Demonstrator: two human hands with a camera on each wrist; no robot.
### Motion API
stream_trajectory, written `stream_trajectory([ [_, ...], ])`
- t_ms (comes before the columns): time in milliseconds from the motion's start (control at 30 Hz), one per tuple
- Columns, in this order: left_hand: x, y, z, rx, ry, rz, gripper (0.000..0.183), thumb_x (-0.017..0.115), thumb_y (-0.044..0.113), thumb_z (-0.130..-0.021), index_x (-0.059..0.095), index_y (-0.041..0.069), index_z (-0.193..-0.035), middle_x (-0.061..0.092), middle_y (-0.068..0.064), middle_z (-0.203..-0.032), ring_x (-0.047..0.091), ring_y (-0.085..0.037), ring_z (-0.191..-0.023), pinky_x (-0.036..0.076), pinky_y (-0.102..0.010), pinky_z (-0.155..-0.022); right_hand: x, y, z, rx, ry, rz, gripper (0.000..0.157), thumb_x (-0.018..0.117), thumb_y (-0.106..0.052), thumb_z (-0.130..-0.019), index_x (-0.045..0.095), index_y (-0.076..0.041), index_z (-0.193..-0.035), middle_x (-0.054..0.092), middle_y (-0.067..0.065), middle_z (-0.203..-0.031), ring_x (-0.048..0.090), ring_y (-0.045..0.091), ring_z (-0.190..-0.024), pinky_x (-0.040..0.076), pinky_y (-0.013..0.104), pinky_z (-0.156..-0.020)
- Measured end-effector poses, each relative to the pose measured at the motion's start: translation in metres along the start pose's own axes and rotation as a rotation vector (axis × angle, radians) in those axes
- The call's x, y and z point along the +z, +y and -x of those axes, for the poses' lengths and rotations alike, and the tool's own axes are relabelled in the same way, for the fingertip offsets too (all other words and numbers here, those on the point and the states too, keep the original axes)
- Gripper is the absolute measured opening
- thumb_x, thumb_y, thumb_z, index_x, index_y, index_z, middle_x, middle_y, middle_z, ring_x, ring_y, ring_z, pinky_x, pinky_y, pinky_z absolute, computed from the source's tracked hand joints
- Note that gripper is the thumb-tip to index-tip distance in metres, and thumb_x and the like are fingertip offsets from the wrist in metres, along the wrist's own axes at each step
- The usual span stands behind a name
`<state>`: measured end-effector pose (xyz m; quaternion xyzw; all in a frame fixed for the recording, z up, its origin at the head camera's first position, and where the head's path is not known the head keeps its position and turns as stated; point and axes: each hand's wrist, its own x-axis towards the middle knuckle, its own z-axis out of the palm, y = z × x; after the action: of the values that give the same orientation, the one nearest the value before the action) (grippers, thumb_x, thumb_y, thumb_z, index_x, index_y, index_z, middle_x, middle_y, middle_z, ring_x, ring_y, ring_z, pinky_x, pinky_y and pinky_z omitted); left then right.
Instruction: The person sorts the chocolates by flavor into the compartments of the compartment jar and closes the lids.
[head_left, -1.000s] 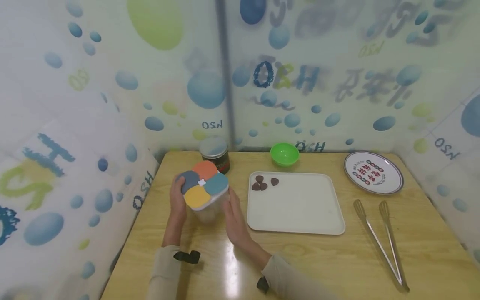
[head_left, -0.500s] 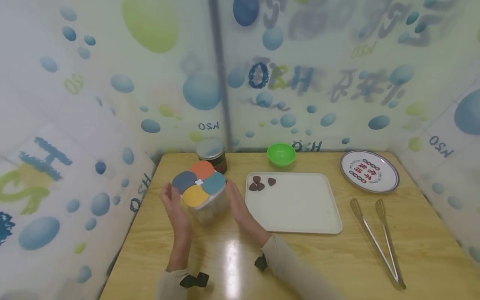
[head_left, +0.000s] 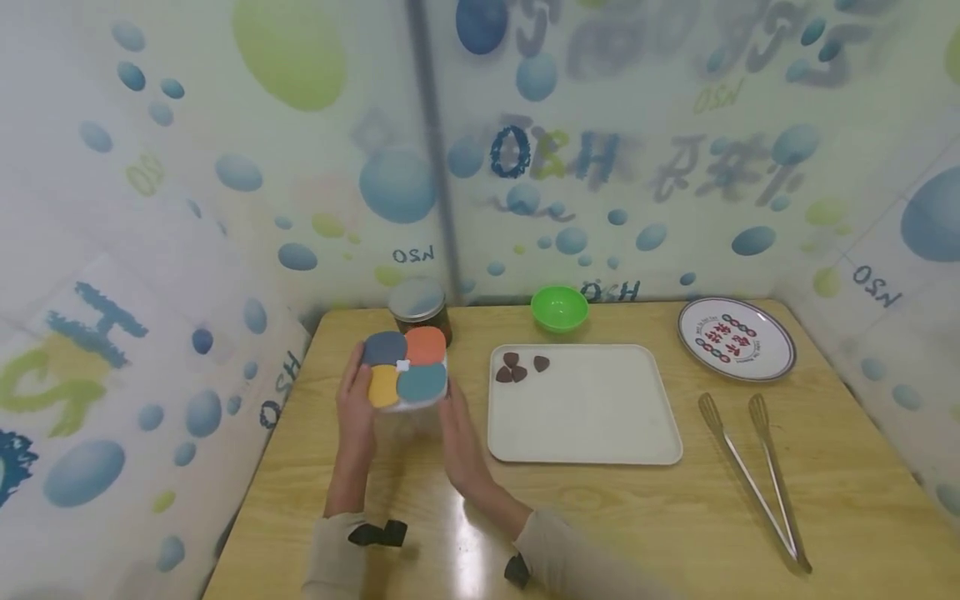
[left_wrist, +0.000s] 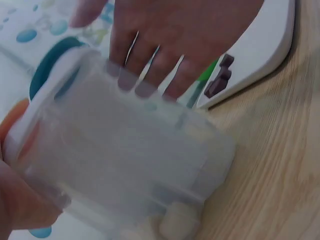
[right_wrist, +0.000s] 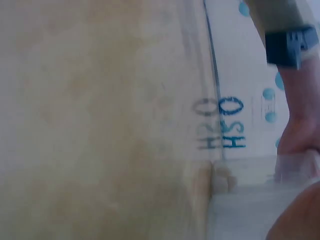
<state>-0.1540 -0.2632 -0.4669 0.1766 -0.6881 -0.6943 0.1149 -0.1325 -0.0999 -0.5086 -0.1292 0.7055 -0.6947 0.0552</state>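
Observation:
A clear plastic storage canister (left_wrist: 125,150) is between my hands, with a petal-like lid (head_left: 402,367) in blue, orange, yellow and teal. It tilts in the left wrist view, and pale chunks (left_wrist: 177,220) show in its lower part. My left hand (head_left: 356,421) grips the lid end from the left, thumb near the yellow petal. Against the opposite side lies my right hand (head_left: 467,446), its fingers straight in the left wrist view. In the right wrist view the canister's see-through wall (right_wrist: 250,210) appears at the bottom right, blurred.
Behind the canister stands a dark tin (head_left: 417,308) with a silver lid. A white tray (head_left: 585,425) bears several brown pieces (head_left: 512,369) to the right. Beyond are a green bowl (head_left: 559,309), a patterned plate (head_left: 737,340) and metal tongs (head_left: 757,492) on the wooden table (head_left: 600,525).
The canister has turned, so the orange petal moved from the top to the upper right. My left hand, looser half a second ago, has closed on the lid's left side again.

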Motion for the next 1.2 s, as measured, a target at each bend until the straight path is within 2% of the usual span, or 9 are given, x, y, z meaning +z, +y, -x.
stream_trajectory([
  [200, -0.006, 0.002, -0.005, 0.002, -0.089, -0.027, 0.048, 0.033, 0.028, -0.110, 0.031, 0.025, -0.158, 0.021, 0.011, -0.166, 0.013, -0.009, -0.155, 0.013, -0.033, -0.127, 0.005, 0.000, 0.016, -0.025, 0.005, -0.048, 0.053, 0.028, -0.045, -0.109, 0.011, -0.041, -0.159, 0.017, -0.020, -0.164, 0.020, 0.013, -0.152, 0.022, 0.051, -0.123],
  [400, -0.010, -0.002, -0.004, 0.073, -0.002, -0.080, 0.046, 0.037, 0.035, -0.109, 0.040, 0.023, -0.154, 0.034, 0.006, -0.162, 0.025, -0.013, -0.152, 0.021, -0.036, -0.125, -0.002, -0.001, 0.015, -0.111, -0.019, -0.024, 0.052, 0.036, -0.031, -0.109, 0.020, -0.029, -0.159, 0.029, -0.006, -0.162, 0.030, 0.021, -0.149, 0.029, 0.054, -0.119],
  [533, -0.012, -0.003, 0.007, 0.455, 0.035, -0.376, 0.043, 0.058, 0.026, -0.102, 0.055, 0.011, -0.142, 0.051, -0.009, -0.150, 0.040, -0.028, -0.145, 0.031, -0.050, -0.120, -0.005, 0.006, 0.009, -0.049, -0.015, -0.044, 0.053, 0.043, -0.037, -0.107, 0.027, -0.027, -0.156, 0.033, -0.003, -0.160, 0.033, 0.023, -0.148, 0.030, 0.053, -0.119],
  [600, -0.011, -0.001, 0.013, 0.673, -0.023, -0.562, 0.045, 0.069, 0.020, -0.095, 0.060, 0.007, -0.137, 0.055, -0.014, -0.145, 0.043, -0.034, -0.142, 0.032, -0.056, -0.117, -0.009, 0.005, 0.005, -0.020, -0.019, -0.078, 0.053, 0.044, -0.037, -0.107, 0.028, -0.024, -0.156, 0.035, 0.001, -0.159, 0.035, 0.026, -0.147, 0.031, 0.052, -0.119],
  [667, -0.009, 0.003, 0.019, 0.811, -0.127, -0.713, 0.052, 0.076, 0.023, -0.088, 0.062, 0.005, -0.135, 0.056, -0.016, -0.145, 0.041, -0.038, -0.142, 0.029, -0.060, -0.116, -0.012, 0.001, 0.001, -0.016, -0.026, -0.113, 0.052, 0.042, -0.032, -0.108, 0.027, -0.020, -0.156, 0.034, 0.005, -0.159, 0.035, 0.028, -0.147, 0.032, 0.051, -0.119],
  [733, -0.007, 0.007, 0.023, 0.828, -0.225, -0.815, 0.059, 0.078, 0.032, -0.085, 0.062, 0.008, -0.136, 0.056, -0.013, -0.146, 0.040, -0.037, -0.143, 0.029, -0.060, -0.116, -0.014, -0.004, -0.002, -0.034, -0.040, -0.137, 0.050, 0.038, -0.026, -0.109, 0.025, -0.014, -0.156, 0.033, 0.011, -0.159, 0.033, 0.030, -0.148, 0.032, 0.050, -0.119],
  [833, -0.004, 0.012, 0.028, 0.793, -0.279, -0.923, 0.066, 0.077, 0.044, -0.084, 0.060, 0.012, -0.139, 0.053, -0.008, -0.149, 0.040, -0.034, -0.144, 0.028, -0.059, -0.118, -0.015, -0.013, -0.004, -0.040, -0.051, -0.147, 0.049, 0.035, -0.019, -0.110, 0.022, -0.009, -0.157, 0.031, 0.014, -0.160, 0.032, 0.030, -0.149, 0.033, 0.047, -0.119],
  [1000, -0.002, 0.012, 0.029, 0.802, -0.248, -0.950, 0.059, 0.077, 0.036, -0.087, 0.062, 0.008, -0.136, 0.056, -0.010, -0.146, 0.046, -0.033, -0.141, 0.030, -0.055, -0.118, -0.011, -0.019, -0.003, -0.012, -0.030, -0.118, 0.049, 0.038, -0.020, -0.109, 0.025, -0.009, -0.155, 0.038, 0.014, -0.156, 0.041, 0.030, -0.143, 0.037, 0.047, -0.116],
  [1200, 0.006, 0.015, 0.020, 0.922, -0.183, -0.851, 0.040, 0.073, 0.024, -0.090, 0.069, 0.003, -0.124, 0.067, -0.015, -0.129, 0.062, -0.035, -0.119, 0.046, -0.055, -0.101, -0.007, -0.008, -0.005, 0.013, 0.019, -0.092, 0.049, 0.042, -0.032, -0.108, 0.032, -0.012, -0.152, 0.047, 0.013, -0.149, 0.048, 0.030, -0.136, 0.041, 0.047, -0.113],
])
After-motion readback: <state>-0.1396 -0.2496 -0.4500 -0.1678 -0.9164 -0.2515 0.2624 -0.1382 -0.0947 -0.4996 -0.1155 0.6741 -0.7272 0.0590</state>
